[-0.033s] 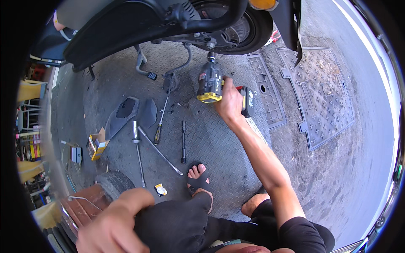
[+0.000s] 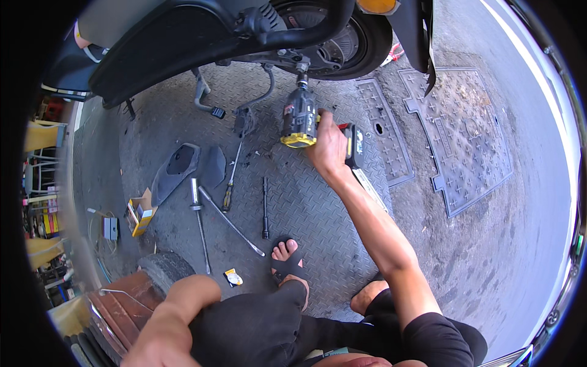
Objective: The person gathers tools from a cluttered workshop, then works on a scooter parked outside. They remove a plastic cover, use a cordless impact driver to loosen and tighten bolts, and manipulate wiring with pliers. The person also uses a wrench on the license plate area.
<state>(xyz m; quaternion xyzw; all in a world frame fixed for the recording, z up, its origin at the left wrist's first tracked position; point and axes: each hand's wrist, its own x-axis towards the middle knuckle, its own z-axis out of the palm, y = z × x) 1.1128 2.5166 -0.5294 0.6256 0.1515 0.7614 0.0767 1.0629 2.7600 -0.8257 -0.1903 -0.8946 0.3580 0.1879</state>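
Note:
My right hand (image 2: pixel 328 148) is wrapped round the grip of a black and yellow cordless impact wrench (image 2: pixel 299 119). The wrench's socket (image 2: pixel 302 81) points away from me, at the metal axle end (image 2: pixel 302 65) beside the scooter wheel (image 2: pixel 361 46); whether it sits fully on the part cannot be made out. At the lower left, my left hand (image 2: pixel 160 356) is near my knee, partly cut off by the picture's edge, its fingers out of sight. The scooter body (image 2: pixel 177 52) spans the top of the view.
On the ribbed metal plate (image 2: pixel 330 208) lie a screwdriver (image 2: pixel 231 177), a long black extension bar (image 2: pixel 265 208), two metal bars (image 2: pixel 226 217) (image 2: pixel 200 226) and grey plastic covers (image 2: pixel 177 168). A small open box (image 2: pixel 141 213) and a tire (image 2: pixel 165 269) are at left; ground covers (image 2: pixel 458 134) lie right.
My left hand has dropped toward the lower edge, and its fingers have gone out of sight. The right hand still grips the impact wrench; the whole view has shifted slightly.

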